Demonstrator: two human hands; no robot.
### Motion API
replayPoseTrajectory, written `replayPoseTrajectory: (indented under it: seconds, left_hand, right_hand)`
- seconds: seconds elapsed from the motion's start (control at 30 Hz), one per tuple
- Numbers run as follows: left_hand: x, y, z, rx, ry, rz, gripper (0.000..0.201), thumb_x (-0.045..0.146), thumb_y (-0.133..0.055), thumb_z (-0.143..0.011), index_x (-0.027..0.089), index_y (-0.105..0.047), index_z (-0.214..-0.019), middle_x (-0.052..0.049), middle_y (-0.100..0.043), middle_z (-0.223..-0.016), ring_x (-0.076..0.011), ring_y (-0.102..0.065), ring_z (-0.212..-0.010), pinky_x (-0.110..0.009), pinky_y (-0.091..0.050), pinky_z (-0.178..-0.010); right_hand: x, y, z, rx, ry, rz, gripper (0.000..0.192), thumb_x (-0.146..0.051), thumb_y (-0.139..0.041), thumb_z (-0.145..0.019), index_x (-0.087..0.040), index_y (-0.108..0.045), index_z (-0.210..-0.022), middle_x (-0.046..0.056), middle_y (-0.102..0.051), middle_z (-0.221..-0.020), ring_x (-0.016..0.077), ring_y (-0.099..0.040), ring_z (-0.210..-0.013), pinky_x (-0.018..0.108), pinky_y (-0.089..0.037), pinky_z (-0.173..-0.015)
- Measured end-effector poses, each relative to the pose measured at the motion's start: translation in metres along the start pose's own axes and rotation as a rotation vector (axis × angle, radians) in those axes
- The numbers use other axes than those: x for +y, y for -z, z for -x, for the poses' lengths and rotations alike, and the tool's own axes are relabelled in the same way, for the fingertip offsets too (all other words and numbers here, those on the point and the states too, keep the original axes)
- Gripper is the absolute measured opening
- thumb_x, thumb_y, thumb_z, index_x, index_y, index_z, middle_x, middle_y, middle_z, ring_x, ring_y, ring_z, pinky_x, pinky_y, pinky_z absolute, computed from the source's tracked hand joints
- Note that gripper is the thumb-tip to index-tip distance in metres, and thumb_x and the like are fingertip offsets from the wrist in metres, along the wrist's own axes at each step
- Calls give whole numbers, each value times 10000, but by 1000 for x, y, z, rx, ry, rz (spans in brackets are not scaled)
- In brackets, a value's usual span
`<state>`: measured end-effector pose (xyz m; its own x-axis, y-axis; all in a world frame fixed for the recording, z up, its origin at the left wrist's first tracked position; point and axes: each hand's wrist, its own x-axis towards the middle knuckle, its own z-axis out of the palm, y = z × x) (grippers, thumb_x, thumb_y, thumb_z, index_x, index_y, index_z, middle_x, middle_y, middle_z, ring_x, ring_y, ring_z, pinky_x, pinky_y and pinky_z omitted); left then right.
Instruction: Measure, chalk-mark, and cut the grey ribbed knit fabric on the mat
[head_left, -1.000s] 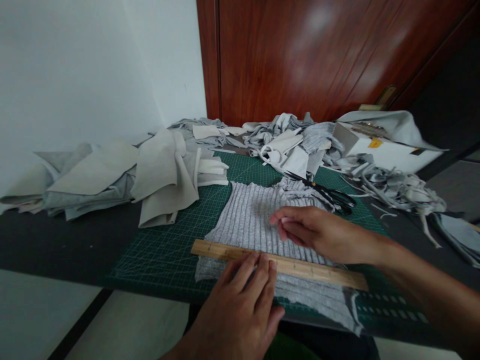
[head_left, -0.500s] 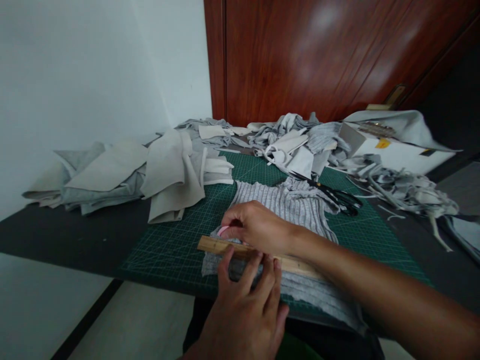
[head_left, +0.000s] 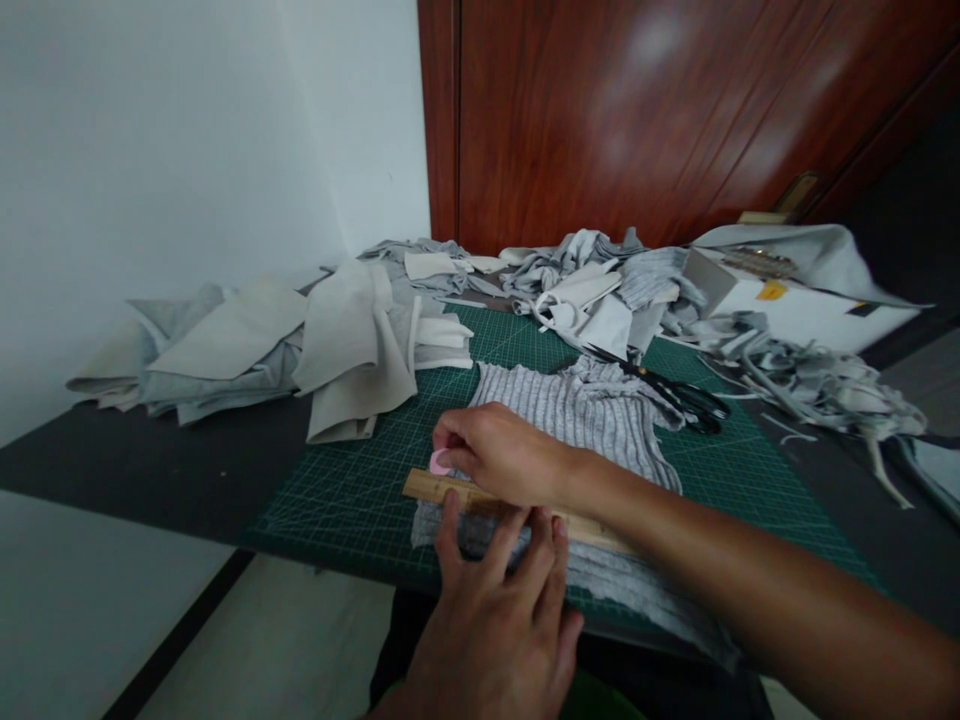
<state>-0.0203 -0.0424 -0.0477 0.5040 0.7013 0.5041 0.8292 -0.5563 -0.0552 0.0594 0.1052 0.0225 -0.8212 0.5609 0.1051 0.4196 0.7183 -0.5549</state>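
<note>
A grey ribbed knit fabric (head_left: 570,400) lies on the green cutting mat (head_left: 322,510). Across its near part runs a wooden ruler (head_left: 426,486), partly hidden by my hands and right forearm. My left hand (head_left: 499,620) presses the ruler down with its fingers spread. Over the ruler's far edge, my right hand (head_left: 502,450) pinches a flat pink piece of tailor's chalk (head_left: 438,462) near the fabric's left edge. Black-handled scissors (head_left: 686,397) rest on the right side of the fabric.
Pale and grey fabric pieces (head_left: 341,345) are heaped at the left. More scraps (head_left: 600,290) lie at the back, against the wooden door (head_left: 600,120). At the right are a white box (head_left: 795,300) and a tangle of fabric strips (head_left: 832,390).
My right hand has shifted slightly left along the ruler, and more of the pink chalk shows at its fingertips. My left hand stays pressed on the ruler. The view has shifted slightly.
</note>
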Motion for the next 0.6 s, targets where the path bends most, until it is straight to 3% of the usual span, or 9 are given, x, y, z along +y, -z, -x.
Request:
replayPoseTrajectory:
  seconds: [0.13,0.37,0.6]
  left_hand:
    - [-1,1,-3,-10,-4,-15,517,456,-433,-1092,124,-641,-1431,-75,-683,-1461,-316,-481,-1372,-625,197,-1261]
    - [-1,-1,-2,-22,-10,-29,523,474,-422,-1095,132,-664,-1408,-78,-687,-1449,-331,-457,-1381,-634,200,-1253]
    - [-1,0,0,-14,-9,-35,531,493,-434,-1085,139,-672,-1402,-87,-690,-1437,-329,-475,-1359,-617,184,-1259]
  right_hand:
    - [1,0,-3,30,56,33,84,-147,-643,-984,-158,-681,-910,32,-706,-864,158,-629,-817,248,-403,-739]
    - [1,1,-3,-17,126,104,81,-131,-612,-962,-155,-661,-902,13,-638,-808,145,-547,-732,258,-356,-672]
    - [-3,2,-4,-34,124,125,86,-141,-621,-969,-151,-646,-887,9,-619,-794,142,-525,-719,259,-344,-661]
